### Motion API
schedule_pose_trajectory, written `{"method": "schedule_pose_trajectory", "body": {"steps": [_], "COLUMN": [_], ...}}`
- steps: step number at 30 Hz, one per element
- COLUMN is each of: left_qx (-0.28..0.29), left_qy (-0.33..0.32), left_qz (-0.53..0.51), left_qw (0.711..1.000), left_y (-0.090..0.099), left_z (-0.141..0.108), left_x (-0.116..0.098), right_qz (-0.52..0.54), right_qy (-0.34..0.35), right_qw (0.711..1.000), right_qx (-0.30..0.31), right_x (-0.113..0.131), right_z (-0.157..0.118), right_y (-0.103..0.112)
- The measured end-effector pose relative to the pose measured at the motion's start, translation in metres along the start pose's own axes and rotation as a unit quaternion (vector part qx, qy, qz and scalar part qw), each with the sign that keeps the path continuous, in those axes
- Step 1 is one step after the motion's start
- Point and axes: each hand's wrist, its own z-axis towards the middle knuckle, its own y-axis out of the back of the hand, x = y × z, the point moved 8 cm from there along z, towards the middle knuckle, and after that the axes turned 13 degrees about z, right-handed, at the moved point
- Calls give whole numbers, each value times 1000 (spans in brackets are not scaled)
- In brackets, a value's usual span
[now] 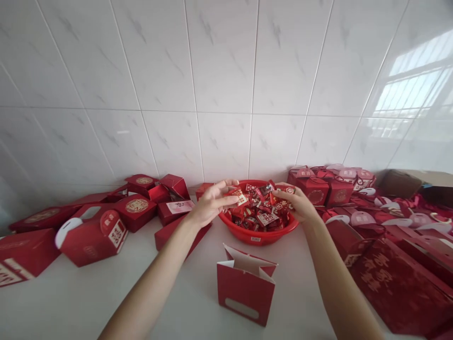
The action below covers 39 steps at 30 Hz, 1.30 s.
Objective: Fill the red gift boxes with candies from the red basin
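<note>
A round red plastic basin holds a heap of wrapped candies in red, gold and dark wrappers. Over its left side, my left hand pinches a red and gold wrapped candy between thumb and fingers. My right hand is at the basin's right side, its thumb and fingers closed on a dark red wrapped candy. In front of the basin, a red paper gift box stands upright on the white table with its top open. Its inside is only partly visible.
Several red gift boxes lie along the left side of the table. Many more red boxes crowd the right side, near a brown cardboard box. A tiled wall rises behind the table.
</note>
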Motion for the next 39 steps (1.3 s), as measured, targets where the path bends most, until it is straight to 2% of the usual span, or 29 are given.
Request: {"method": "schedule_pose_trajectory", "body": {"steps": [3, 5, 7, 11, 13, 16, 21, 27, 30, 34, 39], "left_qx": [72, 111, 129, 173, 177, 160, 117, 98, 113, 140, 142], "left_qy": [-77, -105, -143, -185, -175, -156, -112, -16, 13, 27, 32], "left_qz": [91, 170, 268, 379, 407, 439, 456, 408, 364, 334, 325], "left_qw": [990, 973, 944, 890, 879, 870, 875, 907, 925, 932, 935], "left_y": [-9, -21, -35, -61, -64, -59, -42, -27, -25, -27, -27], "left_z": [-47, -73, -91, -102, -98, -88, -74, -61, -60, -62, -63], "left_x": [-45, -60, -67, -57, -46, -33, -19, 5, 12, 12, 9], "right_qz": [-25, -42, -61, -101, -127, -180, -268, -368, -434, -496, -507], "right_qy": [14, 20, 31, 55, 63, 83, 110, 114, 101, 92, 122], "right_qw": [998, 996, 993, 986, 982, 972, 943, 896, 869, 838, 827], "right_qx": [55, 82, 95, 118, 127, 127, 162, 221, 214, 210, 208], "right_x": [21, 30, 35, 38, 39, 44, 52, 40, 32, 23, 20], "right_z": [-21, -35, -45, -58, -62, -68, -79, -88, -91, -94, -94], "right_y": [-24, -37, -45, -52, -53, -54, -68, -84, -86, -92, -98]}}
